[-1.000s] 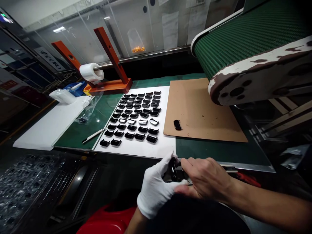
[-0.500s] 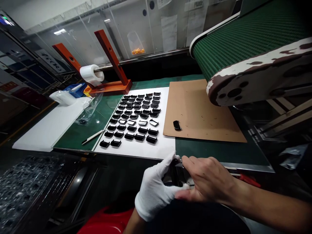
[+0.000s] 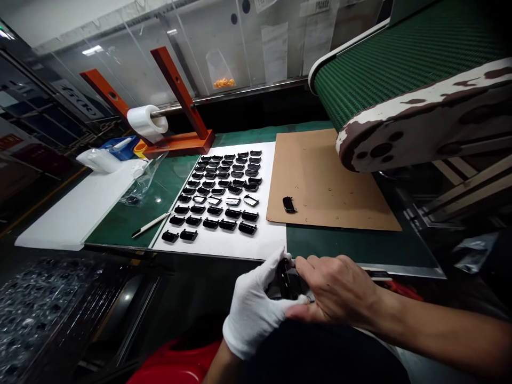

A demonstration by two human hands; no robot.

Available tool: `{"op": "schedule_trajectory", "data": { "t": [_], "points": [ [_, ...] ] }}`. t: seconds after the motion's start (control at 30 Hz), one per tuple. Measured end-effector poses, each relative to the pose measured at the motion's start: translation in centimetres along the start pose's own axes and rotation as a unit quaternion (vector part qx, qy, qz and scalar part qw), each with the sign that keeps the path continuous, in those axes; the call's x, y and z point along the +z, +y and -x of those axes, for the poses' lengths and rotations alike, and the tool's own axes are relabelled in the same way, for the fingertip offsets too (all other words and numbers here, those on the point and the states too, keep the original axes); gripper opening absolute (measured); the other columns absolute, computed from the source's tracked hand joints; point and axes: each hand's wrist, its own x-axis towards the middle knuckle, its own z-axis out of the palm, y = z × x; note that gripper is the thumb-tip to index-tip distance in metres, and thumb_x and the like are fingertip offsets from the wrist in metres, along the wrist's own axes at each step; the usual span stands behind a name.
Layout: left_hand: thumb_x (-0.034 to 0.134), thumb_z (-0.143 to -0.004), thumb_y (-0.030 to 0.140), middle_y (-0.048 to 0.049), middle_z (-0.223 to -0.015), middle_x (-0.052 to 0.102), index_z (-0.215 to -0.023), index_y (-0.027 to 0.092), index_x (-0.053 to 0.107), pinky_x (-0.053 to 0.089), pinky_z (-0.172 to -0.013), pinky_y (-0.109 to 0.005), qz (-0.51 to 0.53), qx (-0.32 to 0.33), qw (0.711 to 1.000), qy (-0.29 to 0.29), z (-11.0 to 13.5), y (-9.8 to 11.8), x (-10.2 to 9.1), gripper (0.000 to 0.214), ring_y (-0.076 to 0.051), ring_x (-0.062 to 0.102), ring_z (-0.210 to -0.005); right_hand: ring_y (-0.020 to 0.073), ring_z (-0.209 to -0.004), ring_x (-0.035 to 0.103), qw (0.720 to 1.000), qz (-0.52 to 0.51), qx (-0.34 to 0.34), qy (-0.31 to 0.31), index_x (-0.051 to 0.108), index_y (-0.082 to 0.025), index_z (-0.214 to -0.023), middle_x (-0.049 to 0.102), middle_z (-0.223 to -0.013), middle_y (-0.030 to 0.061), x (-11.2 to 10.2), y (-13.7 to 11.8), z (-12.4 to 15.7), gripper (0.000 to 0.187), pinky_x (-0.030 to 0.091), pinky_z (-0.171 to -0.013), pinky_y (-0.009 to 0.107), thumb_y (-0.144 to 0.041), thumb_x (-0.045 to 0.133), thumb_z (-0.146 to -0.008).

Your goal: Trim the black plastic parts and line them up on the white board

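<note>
Black part (image 3: 288, 281) held in both hands, bottom centre
Gloved L hand (image 3: 252, 306) and bare R hand (image 3: 336, 290) pinched it, just below white sheet (image 3: 224, 248).

We can read nothing for certain here. The sign (image 3: 76, 98) on the left shows pale letters, too blurred to make out. The papers (image 3: 274, 45) on the glass wall and the label (image 3: 314, 7) above them carry print too small to read.
</note>
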Motion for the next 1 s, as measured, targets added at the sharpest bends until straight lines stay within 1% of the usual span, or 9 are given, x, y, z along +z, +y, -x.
{"op": "schedule_trajectory", "data": {
  "t": [0.13, 0.33, 0.5, 0.6, 0.73, 0.83, 0.9, 1.0],
  "points": [
    [0.081, -0.060, 0.020, -0.0086, -0.112, 0.069, -0.121, 0.011, 0.058, 0.056, -0.090, -0.030, 0.003, -0.007, 1.000, 0.004, 0.0, -0.2, 0.0, 0.066, -0.024, 0.067, -0.099, 0.0193, -0.044, 0.057, 1.000, -0.003, -0.005, -0.007, 0.056, -0.017, -0.070, 0.060, -0.056, 0.0046, 0.2, 0.1, 0.0, 0.079, 0.008, -0.045, 0.031, -0.078, 0.006, -0.078],
    [0.079, -0.062, 0.018, -0.0081, -0.114, 0.068, -0.122, 0.012, 0.057, 0.054, -0.094, -0.031, -0.003, -0.010, 1.000, 0.003, 0.1, -0.6, 0.1, 0.064, -0.024, 0.066, -0.102, 0.0173, -0.044, 0.056, 1.000, -0.001, -0.013, -0.015, 0.056, -0.017, -0.070, 0.060, -0.057, 0.0049, 0.6, 0.2, 0.2, 0.079, 0.007, -0.046, 0.031, -0.074, 0.001, -0.081],
    [0.078, -0.063, 0.018, -0.0089, -0.115, 0.068, -0.124, 0.011, 0.056, 0.054, -0.093, -0.032, 0.015, -0.022, 1.000, 0.002, 0.1, -0.5, 0.2, 0.065, -0.025, 0.066, -0.102, 0.0171, -0.043, 0.054, 1.000, 0.011, -0.008, -0.013, 0.055, -0.018, -0.070, 0.059, -0.056, 0.0039, 0.8, 0.2, 0.2, 0.079, 0.007, -0.046, 0.031, -0.076, 0.003, -0.079],
    [0.078, -0.063, 0.019, -0.0097, -0.115, 0.067, -0.123, 0.010, 0.056, 0.054, -0.094, -0.033, 0.009, -0.023, 1.000, 0.002, 0.1, -0.4, 0.2, 0.065, -0.025, 0.065, -0.102, 0.0159, -0.044, 0.054, 1.000, 0.004, -0.011, -0.014, 0.056, -0.017, -0.071, 0.060, -0.057, 0.0043, 1.0, 0.2, 0.1, 0.079, 0.008, -0.046, 0.031, -0.074, 0.004, -0.081],
    [0.077, -0.065, 0.020, -0.0089, -0.116, 0.067, -0.124, 0.011, 0.056, 0.053, -0.095, -0.033, 0.005, -0.028, 1.000, 0.002, 0.1, -0.6, 0.1, 0.064, -0.025, 0.065, -0.103, 0.0136, -0.043, 0.052, 1.000, -0.008, -0.025, 0.007, 0.057, -0.016, -0.070, 0.060, -0.056, 0.0046, 1.1, 0.3, 0.2, 0.076, 0.010, -0.045, 0.031, -0.072, 0.007, -0.084],
    [0.077, -0.066, 0.022, -0.0091, -0.117, 0.066, -0.127, 0.012, 0.053, 0.052, -0.097, -0.035, -0.008, -0.027, 1.000, -0.002, 0.1, -1.0, 0.0, 0.067, -0.025, 0.064, -0.105, 0.0139, -0.043, 0.053, 0.999, -0.007, -0.030, 0.013, 0.056, -0.017, -0.069, 0.061, -0.057, 0.0040, 1.0, 0.3, 0.2, 0.071, 0.010, -0.045, 0.031, -0.069, 0.011, -0.086],
    [0.077, -0.067, 0.022, -0.0093, -0.117, 0.066, -0.128, 0.011, 0.052, 0.052, -0.097, -0.036, -0.012, -0.025, 1.000, -0.007, 0.1, -1.2, 0.0, 0.067, -0.026, 0.064, -0.105, 0.0137, -0.043, 0.053, 0.999, -0.013, -0.036, 0.016, 0.055, -0.018, -0.068, 0.061, -0.057, 0.0037, 0.8, 0.3, 0.1, 0.069, 0.011, -0.045, 0.031, -0.065, 0.010, -0.088],
    [0.076, -0.068, 0.024, -0.0097, -0.116, 0.066, -0.127, 0.012, 0.053, 0.053, -0.096, -0.036, -0.028, 0.003, 1.000, 0.005, 0.2, -1.2, 0.0, 0.065, -0.026, 0.064, -0.105, 0.0122, -0.042, 0.049, 0.996, -0.037, -0.054, 0.058, 0.054, -0.018, -0.066, 0.058, -0.053, 0.0023, 0.6, 0.4, -0.1, 0.068, 0.014, -0.044, 0.030, -0.064, 0.010, -0.089]
  ]
}}
